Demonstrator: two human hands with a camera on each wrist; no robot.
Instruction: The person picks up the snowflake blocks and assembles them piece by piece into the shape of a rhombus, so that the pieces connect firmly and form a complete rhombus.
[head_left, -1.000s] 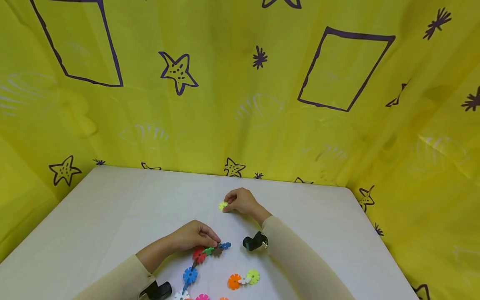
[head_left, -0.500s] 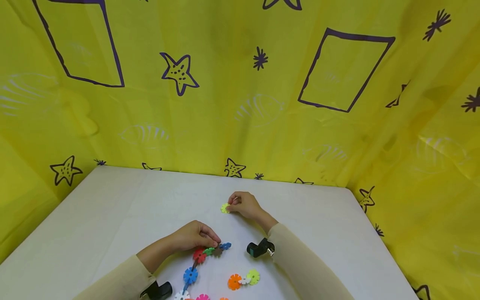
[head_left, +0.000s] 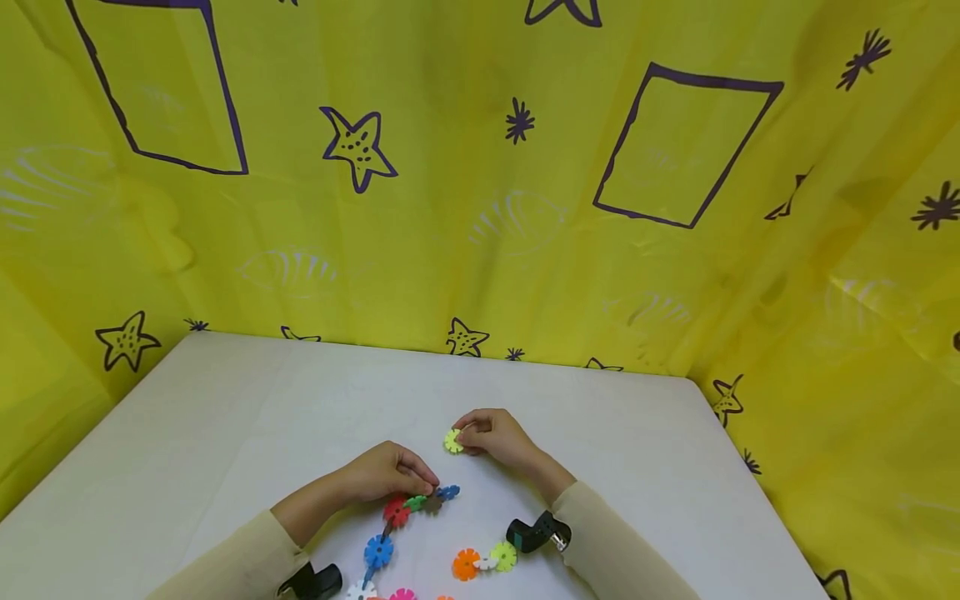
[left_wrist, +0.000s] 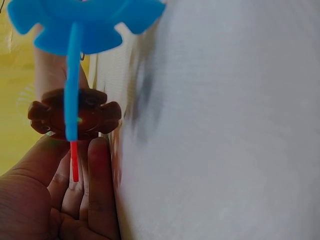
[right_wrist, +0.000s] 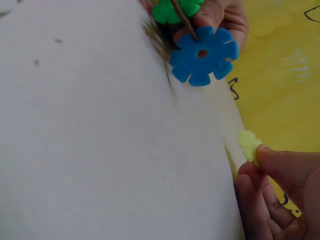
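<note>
Left grip (head_left: 387, 473) pinches disc chain (head_left: 393, 515), right grip (head_left: 497, 437) yellow disc (head_left: 452, 442) edge; skewed pressing could unseat links

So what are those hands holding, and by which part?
The right hand pinches a yellow notched plastic disc by its edge. The left hand pinches a multicoloured chain of notched plastic discs near one end.
</note>
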